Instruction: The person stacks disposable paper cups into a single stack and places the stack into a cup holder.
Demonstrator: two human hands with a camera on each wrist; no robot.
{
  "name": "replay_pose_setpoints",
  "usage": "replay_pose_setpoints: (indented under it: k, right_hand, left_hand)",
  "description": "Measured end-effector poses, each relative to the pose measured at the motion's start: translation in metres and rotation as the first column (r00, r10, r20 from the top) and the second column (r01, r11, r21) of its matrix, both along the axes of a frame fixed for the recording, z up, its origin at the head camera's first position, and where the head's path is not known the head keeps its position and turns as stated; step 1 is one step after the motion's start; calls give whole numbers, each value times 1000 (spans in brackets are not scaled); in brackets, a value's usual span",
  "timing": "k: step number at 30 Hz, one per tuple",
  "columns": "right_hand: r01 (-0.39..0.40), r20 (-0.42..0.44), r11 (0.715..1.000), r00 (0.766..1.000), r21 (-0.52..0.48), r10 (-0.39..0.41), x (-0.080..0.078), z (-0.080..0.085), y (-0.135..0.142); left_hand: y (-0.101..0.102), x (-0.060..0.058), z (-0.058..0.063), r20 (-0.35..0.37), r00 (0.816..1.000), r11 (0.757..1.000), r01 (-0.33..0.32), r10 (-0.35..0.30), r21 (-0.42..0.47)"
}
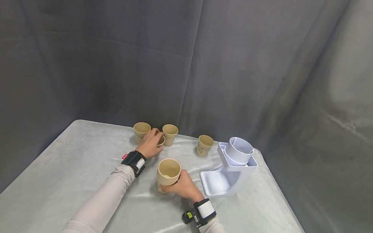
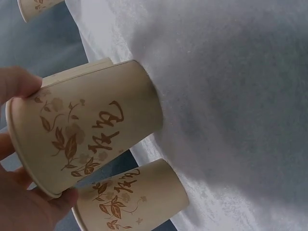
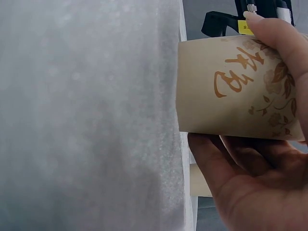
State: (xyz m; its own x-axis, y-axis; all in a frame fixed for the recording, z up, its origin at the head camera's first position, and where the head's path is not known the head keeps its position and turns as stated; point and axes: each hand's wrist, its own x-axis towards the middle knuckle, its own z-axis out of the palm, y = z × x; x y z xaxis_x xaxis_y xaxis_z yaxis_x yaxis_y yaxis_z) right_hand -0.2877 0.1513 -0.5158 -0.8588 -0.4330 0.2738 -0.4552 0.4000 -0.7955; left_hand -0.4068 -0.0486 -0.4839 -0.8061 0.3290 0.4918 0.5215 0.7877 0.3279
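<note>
My left hand (image 1: 150, 144) is at the back of the table, with fingers and thumb pinching the rim of a beige paper cup (image 2: 101, 120). Brown flowers and lettering decorate that cup, which stands upright between two more paper cups, one on the left (image 1: 140, 128) and one on the right (image 1: 170, 133). Nearer the front, my right hand (image 1: 186, 187) grips a stack of nested paper cups (image 1: 168, 171), several rims showing one above another. The right wrist view shows the outer cup's printed wall (image 3: 226, 86) between the thumb and the curled fingers.
Another paper cup (image 1: 204, 145) stands alone right of the middle. A white stand (image 1: 217, 183) with a round white holder (image 1: 239, 151) on top is at the right. Grey curtains (image 1: 186, 64) hang behind the cloth-covered table (image 1: 87, 155).
</note>
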Motion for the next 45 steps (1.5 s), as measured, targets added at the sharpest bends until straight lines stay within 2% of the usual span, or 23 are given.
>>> replay_pose_setpoints:
  k: [4,8,12,17,22,26,30,35,40,45]
  right_hand:
    - [-19,4,1000,1000,-21,19,10,15,-3]
    - [-28,8,999,1000,-27,28,16,28,-3]
    - [-25,5,999,1000,-23,25,9,17,0]
    - [-18,8,1000,1000,-9,18,-3,-1,4]
    - [-8,7,1000,1000,9,8,-7,-4,7]
    - [-15,12,1000,1000,4,15,-3,4,6]
    - [-29,21,1000,999,-11,29,5,20,5]
    - [-31,35,1000,999,4,31,13,34,3]
    - [-17,21,1000,1000,15,16,15,37,3]
    - [-13,6,1000,1000,4,13,9,29,5]
  left_hand:
    - [-2,-2,0,20,1000,999,3,-4,35]
    - [-2,-2,5,46,999,996,-2,-2,92]
    - [-4,0,10,22,1000,989,-7,4,147]
    - [-5,2,17,-49,999,979,2,8,203]
    - [-5,8,25,-136,991,967,50,-16,249]
    - [-6,18,34,-187,982,952,75,-19,298]
    - [-4,31,45,-221,975,931,98,-19,353]
    - [1,49,60,-288,957,912,145,-31,384]
    - [5,66,74,-357,933,894,197,-45,402]
    - [9,81,82,-390,919,891,222,-55,397]
